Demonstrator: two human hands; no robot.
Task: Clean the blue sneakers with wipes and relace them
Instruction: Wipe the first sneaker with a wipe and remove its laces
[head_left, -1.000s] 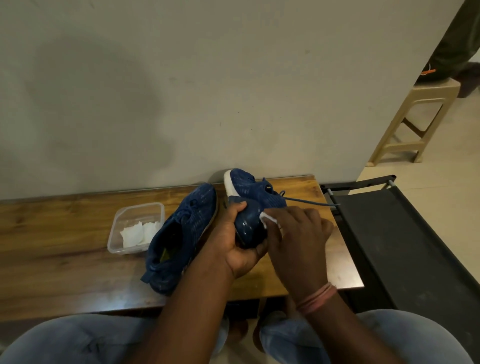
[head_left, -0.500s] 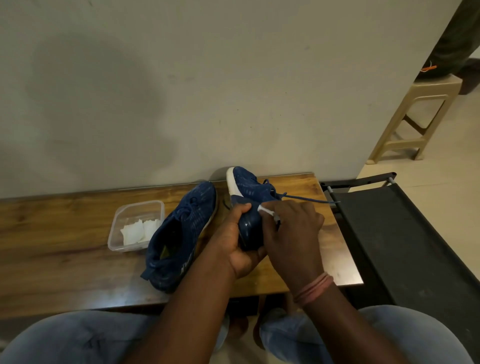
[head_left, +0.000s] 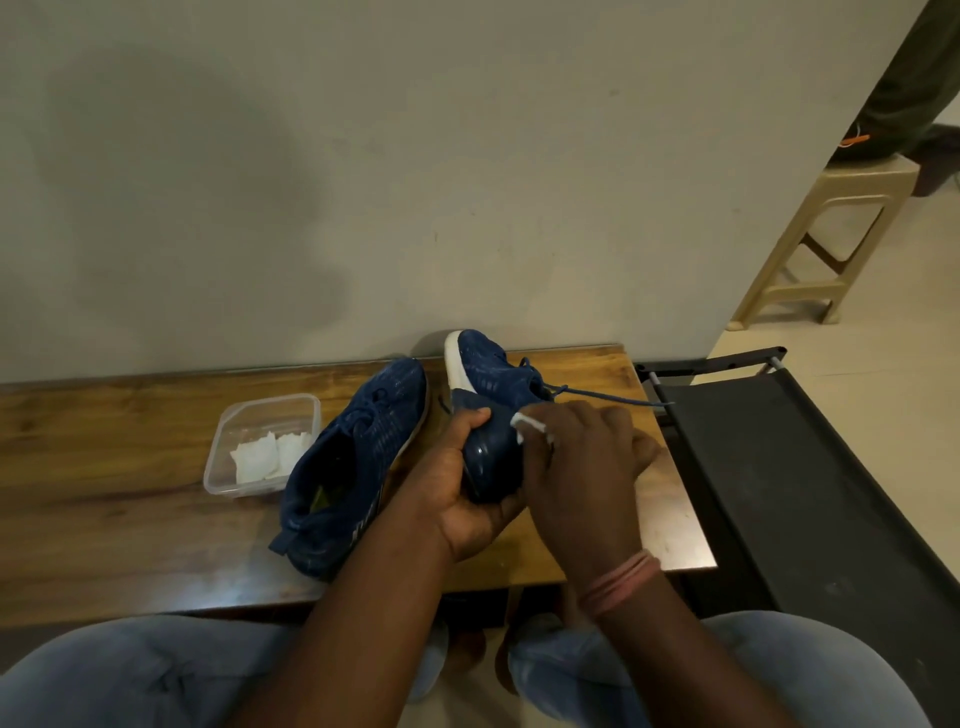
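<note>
Gripped in the left hand (head_left: 470, 499), the held sneaker (head_left: 493, 415) is being kept tilted on its side above the wooden table (head_left: 104, 493), fingers curled under the heel and thumb pressing on the sole edge. It is probably being held this way so the blue side panel is turned up toward the right hand (head_left: 582, 467). A white wipe (head_left: 530, 423) is being pinched in the curled fingers of the right hand and pressed against that panel, so the wiping step appears to be under way. A loose lace (head_left: 608, 397) is being left trailing from the held sneaker toward the black rack (head_left: 779, 493) to its right; relacing is judged not yet done.

Two blue sneakers are being counted: the held one, and a second sneaker (head_left: 353, 467) lying just left of it on the table, opening upward. One clear plastic tub (head_left: 228, 441) is being kept further left of the held sneaker, within easy reach, with spare wipes (head_left: 265, 457) inside; two seem visible, though the exact count cannot be told. One beige stool (head_left: 821, 234) is standing far off to the right.
</note>
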